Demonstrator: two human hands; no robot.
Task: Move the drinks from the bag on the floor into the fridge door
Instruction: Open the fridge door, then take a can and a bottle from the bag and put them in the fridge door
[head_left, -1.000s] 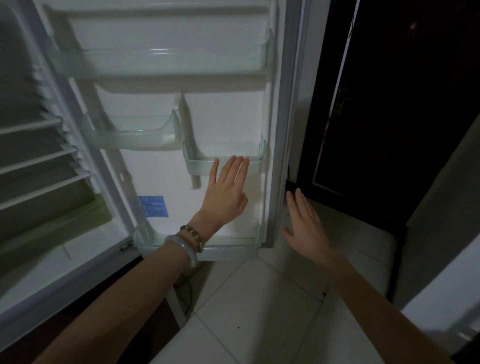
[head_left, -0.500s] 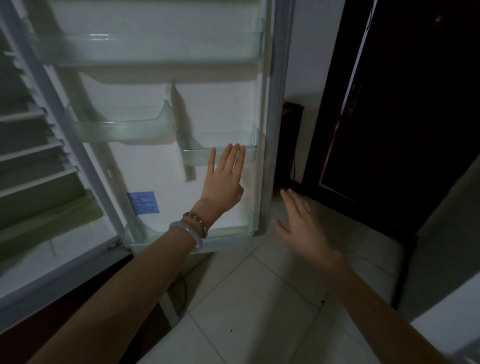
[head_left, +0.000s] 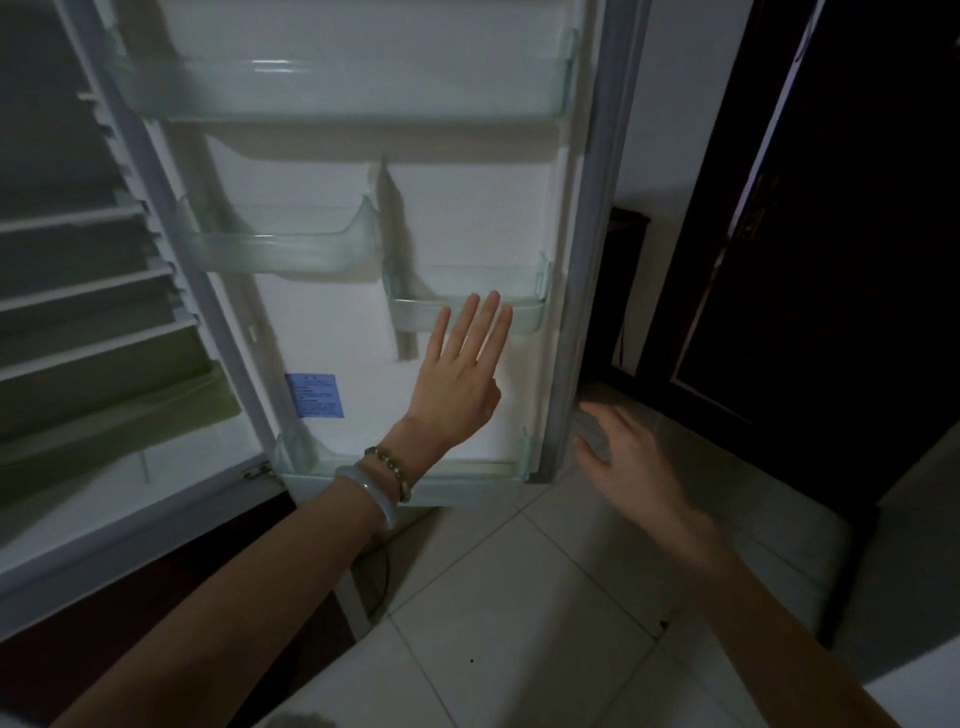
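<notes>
- The left hand (head_left: 457, 384) is flat and spread, holding nothing, its fingertips (head_left: 491, 304) over the front lip of the small door bin (head_left: 415, 314) on the right side of the fridge door (head_left: 467, 218); whether it presses the door or only hovers I cannot tell
- The right hand (head_left: 623, 462) is also released and empty, blurred, low beside the door's right edge above the tiled floor (head_left: 493, 597)
- The step in hand looks like steadying the door wide open before fetching; a flat palm against the liner suits that better than pulling on a bin rim
- All the door bins in view hold nothing: the wide top bin (head_left: 337, 93), the middle-left bin (head_left: 280, 249), the small right one and the bottom bin (head_left: 467, 488)
- The bag and the drinks are not in view, so the task is at its start
- The bottom bin looks the likeliest place for tall bottles, with the most clear height above it
- Bracelets (head_left: 379, 483) on the left wrist could catch a bin edge when reaching in
</notes>
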